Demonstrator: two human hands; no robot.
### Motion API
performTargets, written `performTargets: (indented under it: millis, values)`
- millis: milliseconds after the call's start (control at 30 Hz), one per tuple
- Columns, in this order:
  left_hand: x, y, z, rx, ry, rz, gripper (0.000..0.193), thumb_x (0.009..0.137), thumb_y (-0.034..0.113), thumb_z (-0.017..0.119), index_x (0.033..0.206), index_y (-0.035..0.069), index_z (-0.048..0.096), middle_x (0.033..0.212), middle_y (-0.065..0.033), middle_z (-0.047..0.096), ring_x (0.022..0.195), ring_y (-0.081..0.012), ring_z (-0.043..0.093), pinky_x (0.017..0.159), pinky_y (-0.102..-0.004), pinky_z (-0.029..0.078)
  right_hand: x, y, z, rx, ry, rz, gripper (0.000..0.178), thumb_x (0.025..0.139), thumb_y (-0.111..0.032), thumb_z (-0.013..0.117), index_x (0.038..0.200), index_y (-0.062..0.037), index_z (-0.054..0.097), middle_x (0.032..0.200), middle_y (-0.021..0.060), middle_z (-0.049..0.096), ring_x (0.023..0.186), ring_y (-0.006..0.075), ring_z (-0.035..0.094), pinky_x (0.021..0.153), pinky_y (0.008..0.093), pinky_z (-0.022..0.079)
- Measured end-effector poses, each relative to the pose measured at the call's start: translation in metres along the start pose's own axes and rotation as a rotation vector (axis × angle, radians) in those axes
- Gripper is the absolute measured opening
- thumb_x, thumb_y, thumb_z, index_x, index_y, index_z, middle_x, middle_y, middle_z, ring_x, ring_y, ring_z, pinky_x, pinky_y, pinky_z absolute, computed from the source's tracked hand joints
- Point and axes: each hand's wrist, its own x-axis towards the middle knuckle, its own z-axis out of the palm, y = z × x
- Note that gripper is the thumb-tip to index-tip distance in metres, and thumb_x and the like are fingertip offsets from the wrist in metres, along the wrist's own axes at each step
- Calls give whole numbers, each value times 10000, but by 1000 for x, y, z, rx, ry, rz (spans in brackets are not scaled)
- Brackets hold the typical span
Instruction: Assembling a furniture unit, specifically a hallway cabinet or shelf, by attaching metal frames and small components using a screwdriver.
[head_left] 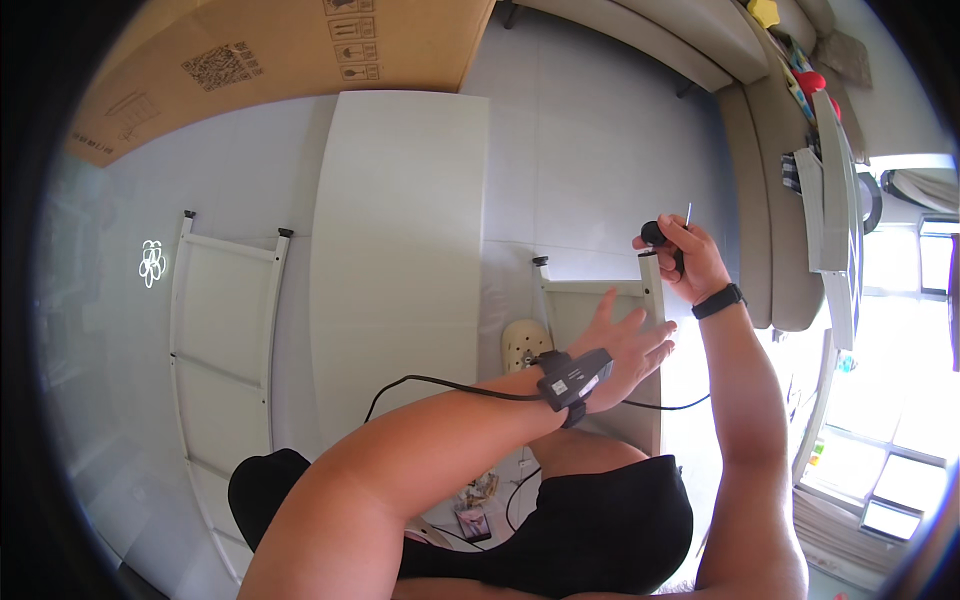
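My right hand (697, 262) is closed, pinching a black round knob-like piece (652, 234) just above the end of a white frame post (651, 285). Whether the piece touches the post's dark end I cannot tell. A screwdriver-like tool (688, 214) is also in that hand, its thin metal shaft pointing up past the fingers and part of a black handle showing below. My left hand (625, 350) is spread open over the white frame panel (598, 312), fingers near the post. A second black foot (541, 261) caps the frame's other post.
A long white board (400, 260) lies left of centre. Beyond it lies another white frame (222, 345) with black feet. A large cardboard box (280, 50) stands at the back left, a beige sofa (775, 200) at the right. A cream clog (525, 345) and black cables (450, 382) are nearby.
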Motion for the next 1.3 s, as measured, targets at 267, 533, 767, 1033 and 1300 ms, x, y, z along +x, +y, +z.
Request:
performTargets:
  millis: [267, 533, 767, 1033, 1300]
  values:
    - [-7, -15, -11, -236, 33, 35, 436, 878, 87, 664, 1311, 142, 654, 1450, -47, 559, 1226, -260, 548, 1079, -597, 404, -4, 29, 6, 279, 17, -57, 283, 1034, -313, 622, 990, -37, 582, 971, 190, 694, 539, 73, 422, 458, 229, 340]
    - [26, -111, -51, -910, 113, -688, 331, 1009, 114, 632, 1325, 19, 637, 1196, -118, 720, 1043, -175, 677, 913, -327, 543, -19, 50, 32, 377, 112, -126, 264, 1045, -313, 602, 1005, -55, 565, 1042, 145, 687, 546, 81, 399, 469, 234, 349]
    - [54, -137, -57, -1015, -322, -525, 325, 975, 28, 650, 1296, 53, 692, 1089, -84, 745, 917, -127, 665, 894, -292, 544, -20, 58, 28, 417, 141, -204, 249, 1049, -290, 596, 1042, -43, 567, 1052, 131, 677, 573, 84, 384, 482, 238, 337]
    - [64, -146, -53, -1118, -365, -559, 230, 953, 19, 674, 1175, 22, 735, 1034, -77, 742, 838, -133, 663, 818, -295, 562, -25, 62, 41, 526, 270, -321, 250, 1047, -286, 609, 1039, -42, 557, 1021, 133, 664, 568, 87, 390, 487, 245, 355]
    - [73, -145, -51, -1060, -410, -467, 171, 954, 39, 675, 1110, 15, 742, 978, -64, 741, 754, -138, 663, 739, -287, 565, -25, 63, 39, 518, 254, -338, 254, 1046, -285, 612, 1031, -37, 555, 1017, 129, 659, 572, 90, 401, 492, 249, 365]
